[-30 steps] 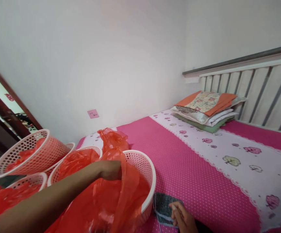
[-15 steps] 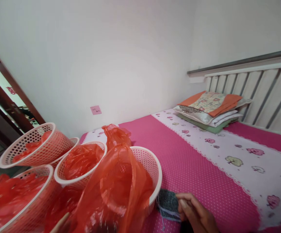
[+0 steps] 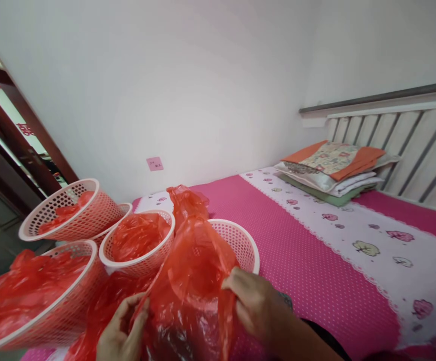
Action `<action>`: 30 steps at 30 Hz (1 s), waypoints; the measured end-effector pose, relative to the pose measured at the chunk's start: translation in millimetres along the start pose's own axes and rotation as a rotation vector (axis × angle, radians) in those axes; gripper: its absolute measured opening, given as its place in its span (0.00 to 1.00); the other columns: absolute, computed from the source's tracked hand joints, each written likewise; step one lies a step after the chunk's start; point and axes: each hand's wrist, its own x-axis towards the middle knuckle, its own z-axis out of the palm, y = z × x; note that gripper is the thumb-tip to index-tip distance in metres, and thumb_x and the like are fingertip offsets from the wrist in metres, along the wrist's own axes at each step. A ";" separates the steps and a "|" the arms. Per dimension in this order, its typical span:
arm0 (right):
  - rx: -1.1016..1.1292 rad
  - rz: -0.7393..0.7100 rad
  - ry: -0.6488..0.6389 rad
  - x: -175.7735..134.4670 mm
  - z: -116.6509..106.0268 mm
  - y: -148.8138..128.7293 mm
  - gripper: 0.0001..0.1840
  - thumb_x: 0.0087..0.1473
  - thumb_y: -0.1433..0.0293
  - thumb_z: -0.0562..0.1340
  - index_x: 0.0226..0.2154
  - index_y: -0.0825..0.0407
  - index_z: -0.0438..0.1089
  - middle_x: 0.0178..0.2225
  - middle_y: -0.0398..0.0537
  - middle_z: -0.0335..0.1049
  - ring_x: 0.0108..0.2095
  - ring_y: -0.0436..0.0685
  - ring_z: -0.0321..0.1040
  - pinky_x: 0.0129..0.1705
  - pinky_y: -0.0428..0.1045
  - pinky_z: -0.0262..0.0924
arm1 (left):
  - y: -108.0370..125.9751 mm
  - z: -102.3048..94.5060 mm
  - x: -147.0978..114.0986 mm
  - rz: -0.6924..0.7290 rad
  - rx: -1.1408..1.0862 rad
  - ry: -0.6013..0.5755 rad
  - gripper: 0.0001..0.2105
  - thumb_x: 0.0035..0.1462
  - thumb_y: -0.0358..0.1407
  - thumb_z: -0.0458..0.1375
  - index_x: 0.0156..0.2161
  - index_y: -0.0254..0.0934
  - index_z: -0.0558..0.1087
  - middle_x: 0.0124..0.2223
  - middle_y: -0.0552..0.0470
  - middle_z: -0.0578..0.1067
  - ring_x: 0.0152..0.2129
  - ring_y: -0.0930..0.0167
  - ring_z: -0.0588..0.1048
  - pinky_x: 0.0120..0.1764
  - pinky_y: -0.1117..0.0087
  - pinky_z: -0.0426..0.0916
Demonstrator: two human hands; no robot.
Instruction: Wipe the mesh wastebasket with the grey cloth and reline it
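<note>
A translucent red plastic bag (image 3: 187, 286) stands up in front of me, draped partly over a pink perforated basket (image 3: 240, 243). My left hand (image 3: 125, 321) pinches the bag's left edge between thumb and fingers. On the opposite side, my right hand (image 3: 250, 301) grips the bag's right edge with closed fingers. Something dark shows through the bag low down, too blurred to name. A grey-green knitted piece (image 3: 286, 299) lies on the bedsheet, mostly hidden behind my right hand.
Several pink baskets (image 3: 77, 298) holding red plastic bags crowd the left side. Another red bag (image 3: 187, 203) stands near the wall. The bed has a pink sheet (image 3: 296, 250). Folded bedding (image 3: 330, 170) lies at the far right by the white slatted headboard (image 3: 409, 150).
My right hand has let go of the knitted piece, moved left and taken the bag's right edge. My left hand has come up into view on the bag's left edge.
</note>
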 end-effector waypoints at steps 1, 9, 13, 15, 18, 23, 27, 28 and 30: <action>0.024 0.021 0.052 5.4 -6.8 6.4 0.17 0.55 0.84 0.52 0.38 0.49 0.69 0.33 0.46 0.72 0.34 0.56 0.70 0.36 0.50 0.64 | 3.5 2.7 3.8 0.014 0.000 0.017 0.33 0.39 0.66 0.67 0.39 0.39 0.79 0.33 0.50 0.81 0.32 0.59 0.78 0.35 0.65 0.72; -0.003 0.138 0.264 20.4 -47.5 75.3 0.14 0.58 0.79 0.55 0.40 0.47 0.71 0.36 0.45 0.72 0.39 0.56 0.73 0.41 0.49 0.65 | 15.2 46.0 39.5 0.106 -0.210 0.045 0.27 0.46 0.62 0.67 0.34 0.38 0.75 0.24 0.57 0.72 0.23 0.70 0.67 0.27 0.72 0.63; 0.041 0.265 0.207 5.2 -48.3 97.0 0.13 0.55 0.78 0.56 0.39 0.47 0.72 0.38 0.46 0.74 0.40 0.57 0.73 0.43 0.51 0.66 | 18.8 59.0 43.4 0.075 -0.241 -0.057 0.27 0.45 0.62 0.67 0.34 0.38 0.75 0.24 0.57 0.72 0.22 0.71 0.66 0.28 0.72 0.64; 0.082 0.295 0.154 -0.1 -48.8 98.9 0.16 0.56 0.77 0.57 0.43 0.47 0.73 0.41 0.48 0.76 0.43 0.58 0.74 0.46 0.52 0.67 | 25.6 57.8 41.3 0.068 -0.254 -0.061 0.28 0.44 0.62 0.68 0.36 0.37 0.75 0.26 0.57 0.73 0.22 0.72 0.66 0.28 0.72 0.63; 0.108 0.296 0.203 -1.5 -52.1 92.8 0.17 0.59 0.74 0.57 0.47 0.47 0.75 0.44 0.49 0.77 0.46 0.59 0.74 0.48 0.53 0.67 | 37.9 48.7 37.4 0.062 -0.270 -0.027 0.29 0.42 0.62 0.70 0.33 0.38 0.74 0.25 0.58 0.72 0.23 0.73 0.64 0.27 0.74 0.61; 0.205 0.328 0.306 -1.4 -55.3 82.2 0.19 0.57 0.74 0.56 0.46 0.47 0.79 0.43 0.49 0.80 0.45 0.59 0.76 0.49 0.53 0.68 | 40.9 33.4 32.2 0.041 -0.241 -0.017 0.30 0.38 0.63 0.72 0.29 0.38 0.72 0.23 0.59 0.70 0.23 0.75 0.64 0.27 0.76 0.61; 0.410 0.533 0.295 -16.5 -50.1 82.2 0.19 0.61 0.63 0.59 0.49 0.47 0.81 0.50 0.52 0.82 0.50 0.63 0.77 0.53 0.56 0.70 | 19.1 32.0 23.1 -0.104 -0.280 -0.032 0.31 0.32 0.63 0.74 0.29 0.38 0.74 0.23 0.59 0.70 0.22 0.74 0.65 0.26 0.76 0.64; 0.492 0.592 0.308 -21.4 -47.9 82.0 0.21 0.62 0.58 0.59 0.49 0.47 0.82 0.51 0.53 0.82 0.52 0.64 0.77 0.53 0.57 0.70 | 12.5 32.9 19.3 -0.159 -0.319 -0.056 0.31 0.30 0.61 0.75 0.29 0.38 0.74 0.24 0.59 0.71 0.22 0.73 0.67 0.26 0.75 0.67; 0.641 0.692 0.362 -29.6 -42.6 80.3 0.28 0.63 0.46 0.58 0.47 0.48 0.83 0.51 0.55 0.82 0.53 0.67 0.76 0.55 0.59 0.70 | 1.3 35.0 10.5 -0.245 -0.424 -0.102 0.28 0.29 0.56 0.78 0.27 0.38 0.74 0.24 0.58 0.72 0.22 0.73 0.69 0.25 0.74 0.69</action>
